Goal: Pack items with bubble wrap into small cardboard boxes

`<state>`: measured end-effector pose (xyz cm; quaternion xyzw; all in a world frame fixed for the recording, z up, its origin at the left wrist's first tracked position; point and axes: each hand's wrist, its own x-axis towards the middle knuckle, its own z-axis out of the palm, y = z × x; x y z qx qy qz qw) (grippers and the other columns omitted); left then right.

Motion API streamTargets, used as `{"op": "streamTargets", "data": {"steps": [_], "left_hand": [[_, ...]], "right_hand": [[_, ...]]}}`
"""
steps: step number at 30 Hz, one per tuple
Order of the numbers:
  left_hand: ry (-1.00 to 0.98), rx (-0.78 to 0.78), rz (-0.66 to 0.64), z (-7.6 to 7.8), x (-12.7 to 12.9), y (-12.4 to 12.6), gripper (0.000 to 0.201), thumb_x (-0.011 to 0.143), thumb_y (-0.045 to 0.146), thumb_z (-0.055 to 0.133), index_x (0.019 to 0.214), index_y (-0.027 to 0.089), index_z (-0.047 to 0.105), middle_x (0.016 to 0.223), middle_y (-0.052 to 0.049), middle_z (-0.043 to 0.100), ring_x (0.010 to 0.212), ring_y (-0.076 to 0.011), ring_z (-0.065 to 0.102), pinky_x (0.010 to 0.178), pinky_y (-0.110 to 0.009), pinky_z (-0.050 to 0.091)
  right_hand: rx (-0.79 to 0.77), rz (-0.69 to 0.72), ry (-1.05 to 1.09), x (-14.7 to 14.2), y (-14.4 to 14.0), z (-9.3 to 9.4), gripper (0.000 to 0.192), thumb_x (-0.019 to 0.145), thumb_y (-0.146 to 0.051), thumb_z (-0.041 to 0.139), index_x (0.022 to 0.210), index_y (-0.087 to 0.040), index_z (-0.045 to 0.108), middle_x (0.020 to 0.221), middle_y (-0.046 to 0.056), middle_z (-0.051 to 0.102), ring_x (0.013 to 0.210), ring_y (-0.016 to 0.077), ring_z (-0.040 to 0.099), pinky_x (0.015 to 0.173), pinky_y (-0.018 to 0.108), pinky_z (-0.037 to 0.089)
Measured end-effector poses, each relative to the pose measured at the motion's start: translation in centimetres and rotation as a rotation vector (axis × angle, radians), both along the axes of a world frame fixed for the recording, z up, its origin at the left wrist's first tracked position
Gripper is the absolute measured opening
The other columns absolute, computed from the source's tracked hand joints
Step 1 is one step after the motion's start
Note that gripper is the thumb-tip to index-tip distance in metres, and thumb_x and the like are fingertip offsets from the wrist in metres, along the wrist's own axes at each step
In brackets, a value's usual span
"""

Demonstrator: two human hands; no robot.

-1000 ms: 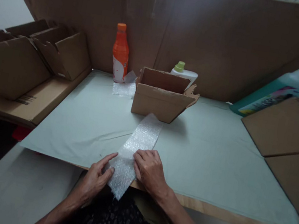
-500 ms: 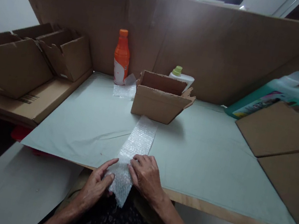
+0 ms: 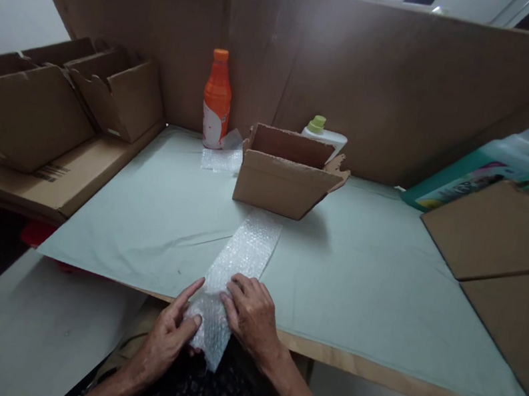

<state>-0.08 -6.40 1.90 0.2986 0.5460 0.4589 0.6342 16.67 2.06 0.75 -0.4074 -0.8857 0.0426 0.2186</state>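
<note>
A long strip of clear bubble wrap lies on the pale green table cover, running from the near edge up to an open small cardboard box. My left hand pinches the strip's near end at its left side, over the table's edge. My right hand presses on the same end from the right, fingers curled over it. The near end of the strip hangs off the edge above my lap.
An orange bottle and a white bottle with a green cap stand at the back by a tall cardboard wall. Folded boxes sit left; flat cardboard sheets and a teal jug lie right.
Both hands have drawn the strip's near end slightly closer to me and bunched it; the far end has slid a little away from the box.
</note>
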Motion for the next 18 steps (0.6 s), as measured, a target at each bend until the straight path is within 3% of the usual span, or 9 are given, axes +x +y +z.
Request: {"op": "streamTargets", "data": {"steps": [3,5,9,12,14,15,18], "left_hand": [[-0.04,-0.005,-0.042,0.2,-0.2,-0.2,0.091,0.079,0.053,0.073,0.152,0.012,0.038,0.081,-0.002,0.063,0.058,-0.0114,0.052,0.052,-0.026,0.052],[-0.087,-0.033,-0.061,0.4,-0.4,-0.2,0.084,0.079,0.052,0.073,0.147,0.01,0.046,0.076,-0.002,0.064,0.054,-0.0116,0.054,0.052,-0.026,0.051],[-0.208,-0.146,-0.012,1.3,-0.8,0.5,0.07,0.073,0.048,0.079,0.127,0.008,0.06,0.072,-0.003,0.066,0.05,-0.0121,0.059,0.05,-0.024,0.049],[-0.262,-0.161,0.006,2.4,-0.6,2.0,0.067,0.068,0.044,0.083,0.121,0.008,0.061,0.069,-0.003,0.067,0.05,-0.0135,0.062,0.05,-0.024,0.048],[-0.274,-0.142,0.008,3.0,-0.2,3.2,0.068,0.071,0.041,0.082,0.124,0.006,0.058,0.069,-0.006,0.069,0.056,-0.0158,0.065,0.052,-0.023,0.049],[-0.276,-0.127,0.012,3.2,0.1,3.7,0.07,0.074,0.041,0.08,0.129,0.006,0.055,0.073,-0.008,0.071,0.063,-0.0176,0.068,0.055,-0.024,0.051],[-0.19,0.003,-0.002,3.0,0.5,4.1,0.071,0.09,0.041,0.064,0.149,0.014,0.035,0.102,-0.014,0.074,0.086,-0.0221,0.073,0.069,-0.03,0.057]], "right_hand": [[-0.103,0.032,0.024,0.6,0.0,0.7,0.016,0.087,-0.022,0.067,0.102,-0.017,0.068,0.112,0.011,0.072,0.094,0.0271,0.063,0.081,0.042,0.05],[-0.245,0.1,0.071,2.0,-0.1,1.6,0.035,0.084,-0.021,0.067,0.119,-0.018,0.065,0.123,0.012,0.069,0.107,0.029,0.062,0.093,0.046,0.05],[-0.558,0.236,0.118,6.0,-0.8,3.2,0.078,0.08,-0.012,0.062,0.152,-0.024,0.037,0.15,0.009,0.052,0.136,0.026,0.049,0.112,0.048,0.042],[-0.579,0.249,0.136,6.9,-1.7,2.7,0.092,0.077,-0.017,0.07,0.157,-0.026,0.027,0.156,0.01,0.045,0.141,0.0285,0.043,0.112,0.049,0.043],[-0.485,0.184,0.199,5.8,-2.2,1.7,0.086,0.079,-0.023,0.073,0.155,-0.024,0.033,0.149,0.013,0.052,0.134,0.0303,0.049,0.107,0.05,0.045],[-0.425,0.117,0.24,4.9,-2.3,1.1,0.074,0.082,-0.025,0.072,0.149,-0.022,0.041,0.14,0.013,0.06,0.126,0.03,0.055,0.103,0.049,0.048],[-0.259,-0.144,0.338,2.5,-2.1,-0.7,0.015,0.094,-0.024,0.057,0.106,-0.019,0.065,0.096,0.009,0.072,0.089,0.0251,0.064,0.079,0.041,0.053]]}}
